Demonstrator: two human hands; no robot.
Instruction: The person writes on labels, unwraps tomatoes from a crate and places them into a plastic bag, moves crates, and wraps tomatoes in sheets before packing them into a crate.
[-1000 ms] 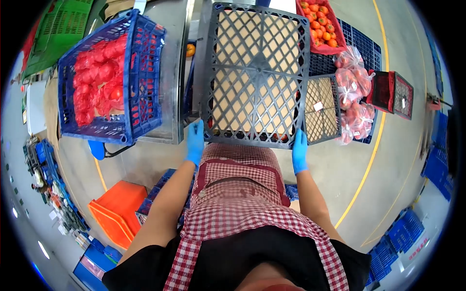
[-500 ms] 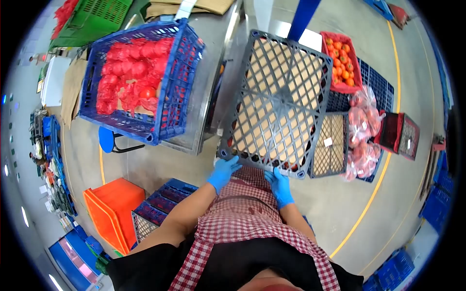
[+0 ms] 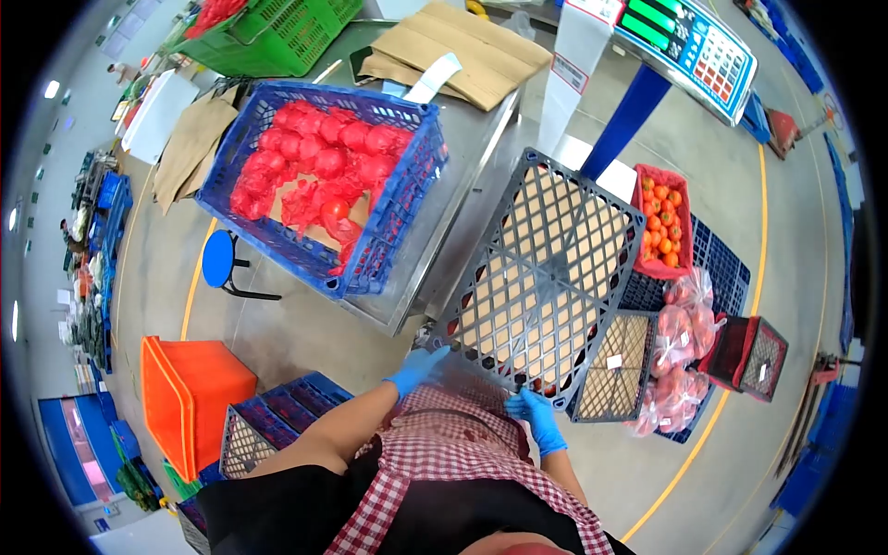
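Note:
A black lattice crate [image 3: 555,268], with tan cardboard behind its lattice, rests beside the steel table near the scale's post. My left hand [image 3: 418,370], in a blue glove, is at its near left corner, fingers extended. At the near right edge is my right hand [image 3: 538,418], also blue-gloved, fingertips against the crate's rim and thumb apart. Neither hand is wrapped round anything visible. On the steel table [image 3: 449,199] stands a blue crate [image 3: 393,236] holding red tomatoes in red wrapping [image 3: 328,162].
A scale display [image 3: 689,51] is at the top right. Right of the crate are a red-lined box of tomatoes [image 3: 661,222], bagged tomatoes [image 3: 675,338] and a smaller lattice crate [image 3: 615,365]. An orange bin [image 3: 190,398], a blue stool [image 3: 219,259] and flattened cardboard [image 3: 462,51] are at left.
The view has turned and the lattice crate appears tilted, lower and further right. My hands have moved from its two sides to its near edge, closer together.

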